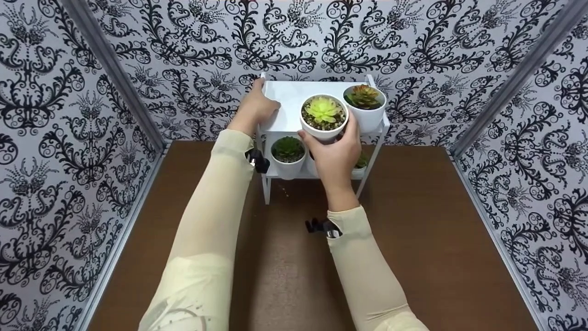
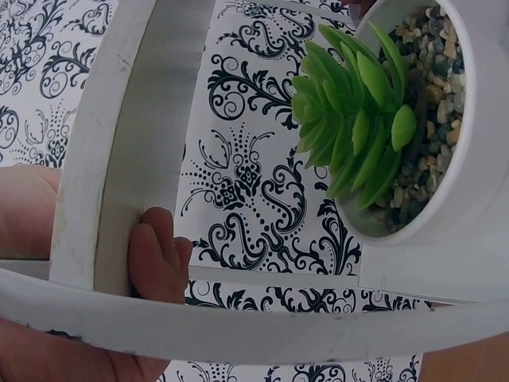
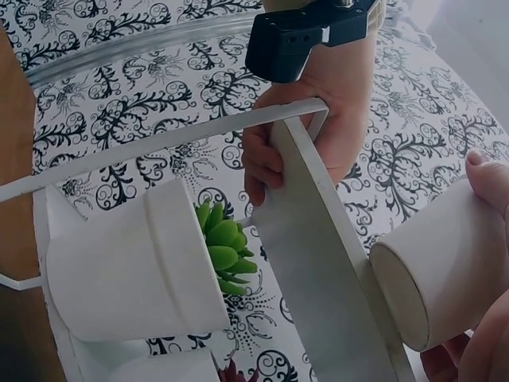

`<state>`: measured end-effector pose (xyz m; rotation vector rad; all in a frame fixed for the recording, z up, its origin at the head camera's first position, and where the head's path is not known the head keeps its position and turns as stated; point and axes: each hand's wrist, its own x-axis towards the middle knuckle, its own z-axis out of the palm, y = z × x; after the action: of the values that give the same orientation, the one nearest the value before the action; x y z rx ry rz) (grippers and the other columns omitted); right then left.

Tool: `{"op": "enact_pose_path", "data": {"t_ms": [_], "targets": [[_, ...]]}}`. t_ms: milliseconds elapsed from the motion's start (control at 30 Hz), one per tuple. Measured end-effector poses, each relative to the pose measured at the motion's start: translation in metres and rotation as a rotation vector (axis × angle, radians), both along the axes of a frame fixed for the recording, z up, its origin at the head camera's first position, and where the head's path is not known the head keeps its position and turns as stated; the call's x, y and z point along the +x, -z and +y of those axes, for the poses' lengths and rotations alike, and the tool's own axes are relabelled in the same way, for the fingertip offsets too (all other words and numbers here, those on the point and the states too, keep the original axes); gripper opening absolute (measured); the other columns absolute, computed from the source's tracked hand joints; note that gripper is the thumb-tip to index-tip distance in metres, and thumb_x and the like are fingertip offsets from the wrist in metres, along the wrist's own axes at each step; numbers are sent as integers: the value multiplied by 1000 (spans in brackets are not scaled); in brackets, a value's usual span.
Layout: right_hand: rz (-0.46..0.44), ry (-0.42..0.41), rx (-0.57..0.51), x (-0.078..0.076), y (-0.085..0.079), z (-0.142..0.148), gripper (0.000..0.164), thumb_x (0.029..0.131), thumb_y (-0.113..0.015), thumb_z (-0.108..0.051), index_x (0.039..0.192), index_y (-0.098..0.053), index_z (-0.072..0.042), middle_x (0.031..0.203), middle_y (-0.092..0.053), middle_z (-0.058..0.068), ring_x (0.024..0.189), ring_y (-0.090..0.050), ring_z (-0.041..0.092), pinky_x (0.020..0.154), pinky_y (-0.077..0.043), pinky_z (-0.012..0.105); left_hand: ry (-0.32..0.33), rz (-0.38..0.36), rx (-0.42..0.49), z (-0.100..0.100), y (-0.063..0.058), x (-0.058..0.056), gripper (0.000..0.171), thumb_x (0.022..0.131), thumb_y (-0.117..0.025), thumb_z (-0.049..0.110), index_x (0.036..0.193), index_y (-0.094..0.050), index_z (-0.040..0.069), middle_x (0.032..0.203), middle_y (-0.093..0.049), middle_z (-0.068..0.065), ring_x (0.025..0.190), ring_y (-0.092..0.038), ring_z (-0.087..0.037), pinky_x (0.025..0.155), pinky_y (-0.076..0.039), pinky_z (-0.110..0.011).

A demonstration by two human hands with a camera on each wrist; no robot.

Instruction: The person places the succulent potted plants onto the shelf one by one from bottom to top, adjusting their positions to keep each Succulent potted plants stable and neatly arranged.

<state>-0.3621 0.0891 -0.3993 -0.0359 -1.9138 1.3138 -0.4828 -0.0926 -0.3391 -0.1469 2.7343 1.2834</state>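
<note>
My right hand [image 1: 339, 155] grips a white pot [image 1: 324, 133] holding a yellow-green succulent and pebbles, at the front of a white two-tier shelf [image 1: 287, 94]. In the right wrist view this pot [image 3: 445, 259] is tilted, its base close to the upper board's edge; I cannot tell whether they touch. My left hand [image 1: 256, 108] holds the upper board's left end, thumb on top and curled fingers [image 2: 155, 263] underneath. To the right of the held pot, a second pot [image 1: 369, 118] with an orange-green succulent stands on the upper board.
On the lower tier stands a pot [image 1: 288, 168] with a green succulent; more pots beside it are partly hidden by my right hand. The shelf stands on a brown tabletop [image 1: 413, 220], against a patterned back wall [image 1: 298, 41]. Patterned panels [image 1: 528, 151] rise at both sides.
</note>
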Motion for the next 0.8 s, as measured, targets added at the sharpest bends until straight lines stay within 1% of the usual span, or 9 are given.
{"op": "enact_pose_path", "data": {"t_ms": [100, 333, 467, 633, 700, 800], "targets": [[-26, 1, 3, -1, -3, -1, 112, 64, -102, -47, 155, -51, -6, 152, -60, 11, 141, -57, 26, 125, -42, 40, 4, 2, -3, 0, 0, 0, 91, 99, -65, 21, 172, -11, 26, 172, -38, -16, 153, -45, -32, 125, -43, -44], [-141, 11, 36, 3, -15, -5, 112, 68, -100, -49, 157, -47, -6, 155, -58, 11, 143, -55, 26, 125, -42, 39, -10, -15, 10, 0, 0, 1, 91, 100, -65, 21, 172, -10, 27, 173, -36, -15, 154, -44, -32, 126, -42, -44], [-184, 20, 59, 5, -20, -7, 111, 70, -99, -48, 158, -46, -6, 155, -57, 11, 144, -55, 28, 124, -43, 43, -14, -27, 18, 0, -1, 1, 92, 100, -65, 21, 172, -9, 28, 174, -33, -13, 155, -43, -31, 126, -42, -44], [-248, 23, 79, 9, -24, -9, 114, 73, -97, -49, 161, -40, -3, 160, -52, 15, 147, -51, 33, 126, -40, 48, -13, -23, 29, -1, -1, 1, 92, 100, -65, 21, 173, -8, 27, 175, -31, -13, 156, -41, -31, 127, -40, -44], [-269, 24, 87, 10, -25, -9, 116, 74, -96, -50, 162, -37, -2, 162, -49, 17, 149, -49, 34, 128, -38, 48, -9, -17, 36, -1, -1, 2, 92, 100, -65, 21, 172, -8, 27, 175, -32, -13, 155, -42, -32, 127, -41, -44], [-278, 14, 90, 10, -25, -9, 116, 76, -95, -48, 163, -34, -1, 164, -47, 18, 151, -47, 35, 129, -36, 48, -8, -13, 37, -1, -1, 2, 92, 100, -65, 21, 172, -9, 27, 174, -33, -14, 154, -43, -32, 127, -41, -44]]}}
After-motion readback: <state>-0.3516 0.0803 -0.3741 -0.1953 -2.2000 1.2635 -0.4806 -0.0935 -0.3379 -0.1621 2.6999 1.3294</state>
